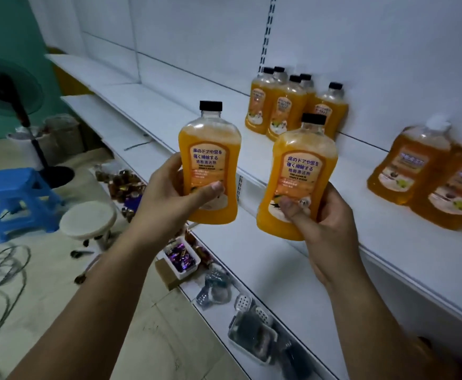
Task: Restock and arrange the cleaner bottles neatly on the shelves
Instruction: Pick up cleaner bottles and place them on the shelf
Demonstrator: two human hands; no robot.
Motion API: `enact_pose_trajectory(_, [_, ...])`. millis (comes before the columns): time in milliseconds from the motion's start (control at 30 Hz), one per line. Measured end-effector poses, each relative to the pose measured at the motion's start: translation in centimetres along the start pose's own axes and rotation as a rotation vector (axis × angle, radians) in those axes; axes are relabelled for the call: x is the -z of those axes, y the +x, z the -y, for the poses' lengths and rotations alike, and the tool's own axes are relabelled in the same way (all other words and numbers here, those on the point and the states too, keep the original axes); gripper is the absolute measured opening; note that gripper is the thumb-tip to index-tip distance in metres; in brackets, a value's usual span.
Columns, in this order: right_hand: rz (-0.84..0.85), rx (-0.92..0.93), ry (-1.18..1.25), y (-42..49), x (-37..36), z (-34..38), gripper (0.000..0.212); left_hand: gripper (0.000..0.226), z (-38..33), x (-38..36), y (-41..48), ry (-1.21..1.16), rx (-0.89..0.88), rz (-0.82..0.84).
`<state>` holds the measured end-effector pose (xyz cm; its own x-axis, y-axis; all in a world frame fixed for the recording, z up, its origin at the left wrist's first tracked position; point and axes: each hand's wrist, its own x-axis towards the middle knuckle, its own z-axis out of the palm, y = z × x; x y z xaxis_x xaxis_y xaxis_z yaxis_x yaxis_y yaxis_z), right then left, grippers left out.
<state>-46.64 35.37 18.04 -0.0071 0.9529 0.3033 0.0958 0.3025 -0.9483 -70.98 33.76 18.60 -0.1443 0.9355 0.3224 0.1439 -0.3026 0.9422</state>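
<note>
Two clear plastic bottles with black screw caps are held upright in the air in front of the white shelf, each nearly full of cloudy orange cleaner with a little foam at the top of the liquid. The left hand grips the first bottle low on its body, fingers wrapped behind it and thumb pressed across the bottom of the label. The right hand grips the second bottle the same way, fingers curled round its far side and thumb on the lower label. Further back on the shelf, five matching bottles stand close together against the back panel. Well to their right stand larger bottles of darker amber liquid with white caps; two are clear and a third is cut off by the frame edge. On the lower shelf, a white tray holds purple-wrapped sweets, with several small packets just beside it. On the floor are one blue stool, one round white stool and a standing fan.
</note>
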Motion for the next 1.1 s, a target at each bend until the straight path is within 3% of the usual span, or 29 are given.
enact_pose_trajectory(267, [-0.190, 0.032, -0.003, 8.3, -0.2, 0.1, 0.059, 0.058, 1.9, -0.9, 12.8, 0.004, -0.084, 0.168])
enact_pose_trajectory(433, [-0.268, 0.035, -0.035, 14.3, -0.2, -0.4, 0.045, 0.069, 2.6, -2.8, 20.0, 0.018, -0.128, 0.229])
enact_pose_trajectory(533, [-0.285, 0.031, -0.069, 17.3, -0.3, -0.7, 0.048, 0.066, 3.0, -3.4, 23.5, 0.033, -0.131, 0.281])
enact_pose_trajectory(667, [-0.350, 0.032, -0.176, 20.1, -0.2, -0.7, 0.071, 0.061, 4.3, -3.7, 27.5, 0.012, -0.133, 0.351])
enact_pose_trajectory(1100, [-0.602, -0.081, -0.398, 24.3, -2.0, -2.8, 0.068, 0.068, 9.6, -3.4, 36.2, 0.027, -0.111, 0.538])
